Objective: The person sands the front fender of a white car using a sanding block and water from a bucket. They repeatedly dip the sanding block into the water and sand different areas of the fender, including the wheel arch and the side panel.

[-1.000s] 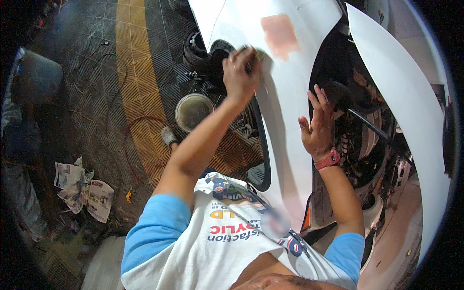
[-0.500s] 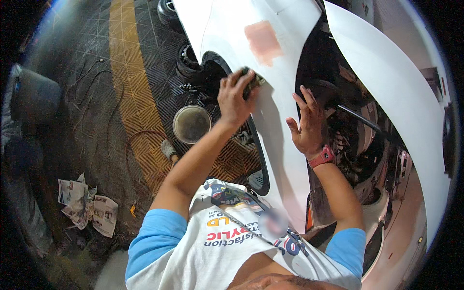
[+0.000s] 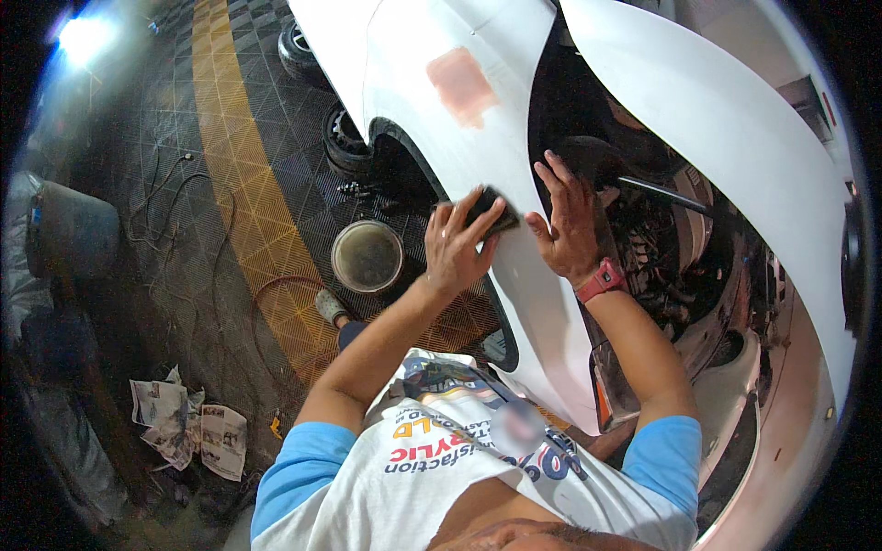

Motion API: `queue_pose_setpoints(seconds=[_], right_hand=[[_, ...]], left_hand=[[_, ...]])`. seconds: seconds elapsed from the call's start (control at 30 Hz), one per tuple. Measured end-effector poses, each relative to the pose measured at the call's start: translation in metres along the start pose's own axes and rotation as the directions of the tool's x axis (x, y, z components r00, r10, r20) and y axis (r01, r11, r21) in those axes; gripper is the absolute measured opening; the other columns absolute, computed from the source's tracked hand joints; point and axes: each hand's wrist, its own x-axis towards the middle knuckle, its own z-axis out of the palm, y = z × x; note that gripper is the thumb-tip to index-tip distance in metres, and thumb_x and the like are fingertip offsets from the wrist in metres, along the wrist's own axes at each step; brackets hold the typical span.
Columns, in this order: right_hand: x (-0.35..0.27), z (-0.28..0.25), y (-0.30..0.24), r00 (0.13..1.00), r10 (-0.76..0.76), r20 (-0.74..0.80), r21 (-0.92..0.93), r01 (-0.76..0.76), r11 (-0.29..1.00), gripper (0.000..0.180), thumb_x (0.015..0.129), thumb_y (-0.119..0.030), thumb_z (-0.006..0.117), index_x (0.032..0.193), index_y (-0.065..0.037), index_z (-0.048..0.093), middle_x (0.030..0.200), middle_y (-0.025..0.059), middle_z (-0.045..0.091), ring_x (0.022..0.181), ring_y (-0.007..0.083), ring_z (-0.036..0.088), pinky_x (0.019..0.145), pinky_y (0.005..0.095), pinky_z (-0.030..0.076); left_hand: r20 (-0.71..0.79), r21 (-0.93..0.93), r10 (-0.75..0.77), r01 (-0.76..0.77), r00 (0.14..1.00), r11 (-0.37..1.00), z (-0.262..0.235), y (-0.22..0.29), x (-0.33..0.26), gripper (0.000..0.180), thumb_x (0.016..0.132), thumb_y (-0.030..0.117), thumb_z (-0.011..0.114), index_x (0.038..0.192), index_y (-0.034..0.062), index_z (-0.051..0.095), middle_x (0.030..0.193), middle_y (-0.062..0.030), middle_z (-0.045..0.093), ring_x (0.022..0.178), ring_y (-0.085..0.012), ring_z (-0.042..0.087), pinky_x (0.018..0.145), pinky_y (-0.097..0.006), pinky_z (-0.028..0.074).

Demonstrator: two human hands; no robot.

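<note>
My left hand point(image 3: 457, 241) grips a small dark block point(image 3: 491, 213), which looks like a sanding block, and presses it on the white car fender point(image 3: 519, 303). The fender's wheel arch curves just beside that hand. My right hand point(image 3: 570, 225), with a red watch point(image 3: 602, 279) on its wrist, has its fingers spread at the fender's inner edge by the engine bay. It holds nothing. Farther up the white panel is a pinkish-brown patch point(image 3: 461, 85).
The raised white hood point(image 3: 717, 119) stands to the right, with the engine bay point(image 3: 657, 266) below it. A round bucket point(image 3: 367, 257) and loose wheels point(image 3: 347, 138) are left of the fender. Newspaper sheets point(image 3: 223, 441) and a cable point(image 3: 220, 188) lie on the floor.
My left hand has slid the block down the fender, nearer to me and closer to my right hand. The right hand stays spread at the edge; the whole view has shifted.
</note>
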Motion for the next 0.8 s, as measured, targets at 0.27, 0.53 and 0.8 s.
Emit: queue_pose_setpoints(seconds=[0.27,0.53,0.8], right_hand=[[0.003,-0.002,-0.004,0.998,0.054,0.041,-0.063,-0.051,0.997,0.074,0.105,-0.053,0.059,0.163,-0.011,0.041,0.167,0.0216,0.040,0.151,0.0450,0.039,0.124,0.0636,0.025],[-0.009,0.009,0.005,0.998,0.062,0.020,-0.046,-0.061,0.997,0.075,0.105,-0.055,0.059,0.163,-0.011,0.040,0.165,0.0231,0.040,0.152,0.0445,0.039,0.123,0.0653,0.025],[-0.008,0.006,0.004,0.996,0.082,0.045,-0.061,-0.080,0.995,0.075,0.105,-0.054,0.060,0.164,-0.013,0.039,0.166,0.0226,0.040,0.152,0.0431,0.039,0.123,0.0678,0.024]], left_hand=[[-0.185,0.291,0.082,-0.025,0.979,0.956,0.012,-0.043,0.226,0.042,0.092,0.032,0.079,0.133,0.0227,0.075,0.129,-0.0090,0.070,0.116,-0.0337,0.064,0.097,-0.054,0.053],[-0.054,0.346,0.177,-0.147,0.983,0.927,0.007,-0.051,0.237,0.038,0.097,0.038,0.074,0.131,0.0231,0.077,0.128,-0.0125,0.071,0.114,-0.0370,0.066,0.099,-0.054,0.054],[0.039,0.298,0.153,-0.157,0.988,0.941,0.006,-0.025,0.214,0.038,0.097,0.040,0.073,0.131,0.0233,0.077,0.136,-0.0087,0.068,0.121,-0.0345,0.063,0.102,-0.053,0.053]])
